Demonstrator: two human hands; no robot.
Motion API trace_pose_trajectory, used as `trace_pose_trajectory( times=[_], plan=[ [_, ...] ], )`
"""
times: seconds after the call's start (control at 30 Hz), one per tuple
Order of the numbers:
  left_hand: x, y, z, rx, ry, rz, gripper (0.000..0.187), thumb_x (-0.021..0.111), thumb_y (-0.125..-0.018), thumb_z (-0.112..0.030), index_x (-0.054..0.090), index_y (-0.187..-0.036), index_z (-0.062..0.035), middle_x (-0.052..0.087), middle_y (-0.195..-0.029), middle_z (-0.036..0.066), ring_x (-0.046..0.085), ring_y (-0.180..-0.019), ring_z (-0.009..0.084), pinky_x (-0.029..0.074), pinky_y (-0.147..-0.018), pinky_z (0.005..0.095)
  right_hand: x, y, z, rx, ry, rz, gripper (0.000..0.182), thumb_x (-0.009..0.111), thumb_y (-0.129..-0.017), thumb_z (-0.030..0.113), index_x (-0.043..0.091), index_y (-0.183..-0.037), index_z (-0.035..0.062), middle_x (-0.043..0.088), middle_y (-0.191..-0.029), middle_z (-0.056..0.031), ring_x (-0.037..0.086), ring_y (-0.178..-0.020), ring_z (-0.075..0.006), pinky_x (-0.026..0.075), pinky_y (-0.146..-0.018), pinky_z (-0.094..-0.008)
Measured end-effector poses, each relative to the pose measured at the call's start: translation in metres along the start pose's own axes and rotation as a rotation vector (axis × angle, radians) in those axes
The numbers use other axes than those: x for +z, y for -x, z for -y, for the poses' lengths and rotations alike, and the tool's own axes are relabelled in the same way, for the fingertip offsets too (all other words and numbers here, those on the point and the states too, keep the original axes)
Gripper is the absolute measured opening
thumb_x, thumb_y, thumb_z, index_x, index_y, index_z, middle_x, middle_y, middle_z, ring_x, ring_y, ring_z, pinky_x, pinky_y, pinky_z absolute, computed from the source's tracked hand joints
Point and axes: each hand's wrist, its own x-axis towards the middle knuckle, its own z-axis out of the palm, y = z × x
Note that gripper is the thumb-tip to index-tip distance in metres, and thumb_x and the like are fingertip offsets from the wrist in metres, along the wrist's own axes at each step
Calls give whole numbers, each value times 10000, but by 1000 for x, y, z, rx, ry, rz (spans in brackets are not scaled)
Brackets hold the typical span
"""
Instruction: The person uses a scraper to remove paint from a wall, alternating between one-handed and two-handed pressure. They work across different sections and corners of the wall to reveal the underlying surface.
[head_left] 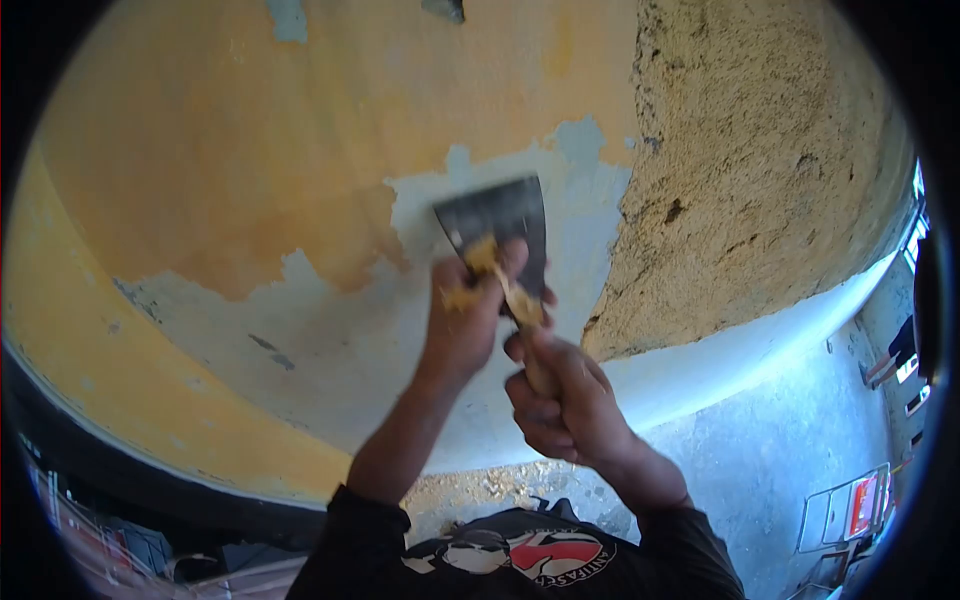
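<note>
My right hand [570, 395] is closed round the wooden handle of a paint scraper [500, 212], whose wide dark blade points up toward the wall. My left hand [468, 315] grips the lower part of the blade, thumb on the near face and fingertips showing past the far edge. Yellow paint flakes [482, 252] lie on the blade by the left thumb, and more hang at that hand, slightly blurred. Behind the tool, the wall has yellow-orange paint [280, 150] with ragged edges round a bared pale grey patch [340, 320].
Rough tan plaster [740, 170] covers the wall's right side. Paint chips [480, 487] are scattered on the grey floor [730, 480] at the wall's foot. A metal frame with a red panel [862, 506] stands at lower right. Part of another person [900, 345] shows at the right edge.
</note>
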Motion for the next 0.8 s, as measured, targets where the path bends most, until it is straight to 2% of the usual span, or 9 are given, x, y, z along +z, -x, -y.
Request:
trace_pose_trajectory(
  times=[0.17, 0.23, 0.43, 0.53, 0.6, 0.67, 0.7, 0.73, 0.8],
  plan=[
    [6, -19, -10, -83, -56, 95, 358, 598, -977, -308, 642, -968, 47, 682, -728, 136, 666, -559, 183, 524, -447, 272, -3, -11, 19, -79, -27, -45, 298, 352, -1038, 439, 445, -1046, 156, 316, -539, 66, 247, -321, -43, 182, -278, -201],
    [16, -25, -23, -18, -13, 102, 335, 636, -950, -300, 645, -962, 35, 673, -703, 118, 660, -546, 172, 410, -339, 227, 2, -10, 29, -118, 24, 1, 289, 353, -1038, 433, 439, -1050, 157, 317, -533, 65, 242, -314, -43, 182, -271, -202],
    [20, -16, 9, 69, -36, 16, 332, 620, -957, -329, 656, -967, 1, 674, -705, 113, 657, -541, 164, 440, -378, 226, -13, -3, 10, -84, -30, -111, 261, 341, -1048, 391, 464, -1042, 160, 319, -530, 66, 248, -308, -41, 184, -259, -198],
    [29, -33, -21, -11, -24, 92, 312, 627, -955, -311, 653, -973, 0, 676, -710, 114, 658, -544, 160, 469, -409, 239, 0, -9, 44, -162, -6, -65, 279, 363, -1040, 403, 479, -1065, 150, 323, -517, 66, 239, -309, -43, 182, -257, -202],
    [30, -38, -29, 69, -5, 189, 303, 630, -954, -308, 650, -981, -6, 675, -707, 110, 655, -539, 156, 475, -423, 248, 2, -5, 42, -187, 46, -18, 290, 365, -1039, 411, 481, -1074, 148, 320, -512, 66, 237, -311, -44, 176, -261, -204],
    [16, -17, 1, -38, 67, 187, 292, 631, -954, -301, 650, -984, -11, 675, -706, 107, 652, -532, 152, 457, -405, 251, -7, 2, 11, -203, 159, -151, 309, 366, -1041, 418, 482, -1081, 134, 312, -504, 63, 239, -317, -47, 178, -273, -219],
    [-6, -9, 46, 33, -114, 86, 272, 632, -956, -284, 645, -995, -15, 674, -700, 98, 662, -559, 157, 496, -452, 258, -21, 3, -16, -175, 181, -206, 335, 366, -1043, 420, 478, -1080, 107, 322, -504, 56, 250, -318, -56, 203, -290, -233],
    [-30, 14, 79, 4, -50, 101, 253, 620, -970, -264, 655, -1000, -16, 700, -881, 65, 642, -777, 98, 512, -679, 273, -43, 4, -47, -224, 247, -102, 366, 361, -1045, 431, 472, -1072, 84, 329, -502, 48, 272, -323, -66, 233, -305, -236],
    [-70, 68, 125, -354, 449, 186, 370, 631, -964, -273, 529, -1246, -56, 663, -1079, 96, 677, -930, 173, 553, -774, 329, -65, 16, -86, 49, 295, -137, 341, 383, -1054, 406, 456, -1079, 74, 346, -534, 40, 306, -375, -65, 245, -355, -224]
  ],
)
